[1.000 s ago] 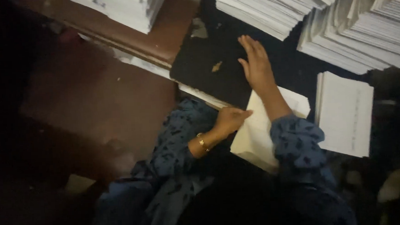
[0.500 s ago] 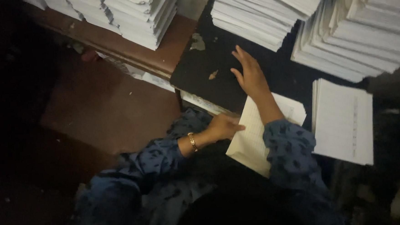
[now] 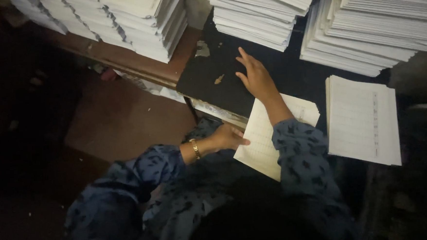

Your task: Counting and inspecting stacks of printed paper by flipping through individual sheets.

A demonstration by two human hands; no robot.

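Sleeves: nearest to me I saw both forearms in dark blue patterned sleeves (image 3: 298,154), reaching away from the body toward the table.

Left hand: the left hand (image 3: 226,137), a gold bracelet (image 3: 194,148) at the wrist, lay at the near left edge of the lined sheet (image 3: 266,141). Its fingers touched that edge. I could not tell whether they pinched it or only pressed on it. I judged the hand was there to keep the paper from sliding.

Lined sheet: it hung partly over the near edge of the black tabletop (image 3: 211,81), skewed, with the right forearm lying across it. That weight seemed to pin it down.

Right hand: the right hand (image 3: 255,76) was flat on the bare black surface just beyond the sheet, fingers spread, gripping nothing. The two hands were well apart, one at each end of the sheet.

Second pile: to the right, a thin pile of lined pages (image 3: 364,119) sat squared up on the table, apart from the sheet, as though set aside.

Scraps: a small brown scrap (image 3: 219,79) and a pale torn bit (image 3: 202,49) lay left of the right hand.

Far stacks: tall stacks of white paper (image 3: 364,19) stood along the far side, with more on a brown bench (image 3: 137,65) to the left, within reach.
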